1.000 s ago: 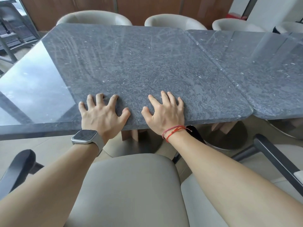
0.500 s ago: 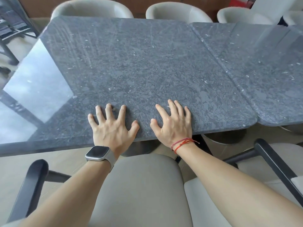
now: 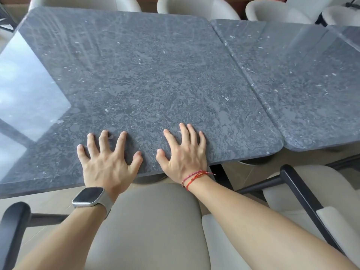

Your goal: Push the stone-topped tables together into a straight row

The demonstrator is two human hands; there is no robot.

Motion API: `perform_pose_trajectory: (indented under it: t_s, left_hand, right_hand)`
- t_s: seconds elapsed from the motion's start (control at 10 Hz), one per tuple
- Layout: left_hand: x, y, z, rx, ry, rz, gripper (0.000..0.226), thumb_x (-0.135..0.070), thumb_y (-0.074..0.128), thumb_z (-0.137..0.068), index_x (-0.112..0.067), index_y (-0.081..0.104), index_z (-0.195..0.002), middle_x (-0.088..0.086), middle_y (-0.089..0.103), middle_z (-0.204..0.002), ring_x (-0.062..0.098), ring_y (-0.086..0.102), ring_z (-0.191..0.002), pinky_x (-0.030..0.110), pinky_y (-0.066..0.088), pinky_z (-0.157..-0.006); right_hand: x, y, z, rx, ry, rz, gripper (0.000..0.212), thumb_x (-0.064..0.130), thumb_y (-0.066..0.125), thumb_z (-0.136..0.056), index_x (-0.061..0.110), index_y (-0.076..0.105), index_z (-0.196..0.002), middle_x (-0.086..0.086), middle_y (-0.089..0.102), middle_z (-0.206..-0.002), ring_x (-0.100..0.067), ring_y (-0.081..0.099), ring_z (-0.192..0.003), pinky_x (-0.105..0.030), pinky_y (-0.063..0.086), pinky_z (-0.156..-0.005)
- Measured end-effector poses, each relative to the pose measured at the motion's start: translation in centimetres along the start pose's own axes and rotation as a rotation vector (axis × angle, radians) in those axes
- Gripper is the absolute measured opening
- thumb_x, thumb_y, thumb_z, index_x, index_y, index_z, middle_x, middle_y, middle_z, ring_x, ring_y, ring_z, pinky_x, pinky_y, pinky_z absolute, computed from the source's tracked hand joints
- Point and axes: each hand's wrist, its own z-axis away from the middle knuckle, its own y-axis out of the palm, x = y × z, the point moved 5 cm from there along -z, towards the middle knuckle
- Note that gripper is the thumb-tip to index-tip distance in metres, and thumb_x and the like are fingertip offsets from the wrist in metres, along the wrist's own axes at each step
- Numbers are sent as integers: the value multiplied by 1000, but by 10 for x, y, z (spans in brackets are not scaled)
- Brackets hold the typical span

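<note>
A large grey stone-topped table [image 3: 140, 75] fills the middle of the view. Its right edge meets a second stone-topped table [image 3: 303, 84] along a thin seam; the near corners sit slightly offset, and the far ends leave a small step. A third top [image 3: 348, 36] shows at the far right. My left hand [image 3: 107, 160], with a watch on the wrist, lies flat with spread fingers on the near edge of the large table. My right hand [image 3: 185, 151], with red bracelets, presses flat beside it.
A beige chair [image 3: 152, 221] with black arms [image 3: 13, 228] stands right under my arms at the near edge. Another chair [image 3: 311, 191] is at the near right. Several pale chairs [image 3: 196, 6] line the far side.
The view has tilted down and closer over the table. Both hands stay flat on the near edge, and the large table's near right corner now sits closer in line with its neighbour.
</note>
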Motion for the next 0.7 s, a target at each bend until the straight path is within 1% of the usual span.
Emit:
perform_pose_trajectory:
  t_s: [0.2,0.3,0.4,0.5,0.6,0.7]
  left_hand:
    - [-2,-3,0,3,-16,-13,75,-71,32,-83,-28,51,-142,17,43,-147,46,27,-142,65,18,-115]
    - [-3,-3,0,4,-20,-16,75,-71,32,-83,-29,51,-142,16,43,-148,45,27,-142,64,18,-115]
    - [-3,-4,-2,34,-29,-11,74,-72,31,-83,-32,50,-143,14,41,-150,43,26,-143,63,16,-116]
    - [-3,-6,0,123,-44,-1,76,-74,27,-83,-36,43,-146,10,34,-154,39,20,-147,59,12,-119]
    - [-8,-17,5,205,-93,155,77,-73,29,-80,-37,41,-147,5,28,-161,31,12,-152,54,7,-121]
    - [-21,-35,28,218,-44,376,85,-72,34,-72,-32,47,-146,2,34,-159,26,22,-150,49,13,-122]
  right_hand:
    - [-2,-1,-1,59,-10,-13,65,59,42,-83,31,56,-140,-20,44,-152,-37,34,-144,-61,21,-116]
    - [-3,0,-2,58,-13,-18,65,59,41,-83,30,56,-139,-20,44,-151,-38,34,-144,-62,22,-115]
    - [-4,2,-4,49,-14,-28,66,60,38,-83,30,56,-139,-21,45,-150,-39,35,-143,-63,21,-115]
    - [-5,4,-3,99,-11,-28,67,62,34,-84,32,53,-141,-21,42,-153,-39,30,-145,-63,16,-116]
    - [-7,3,-4,176,-29,-92,64,63,37,-89,36,45,-147,-18,31,-160,-35,20,-150,-59,7,-119]
    - [-17,-9,-6,282,-44,-167,60,61,40,-95,39,39,-151,-16,30,-160,-31,20,-150,-52,11,-122]
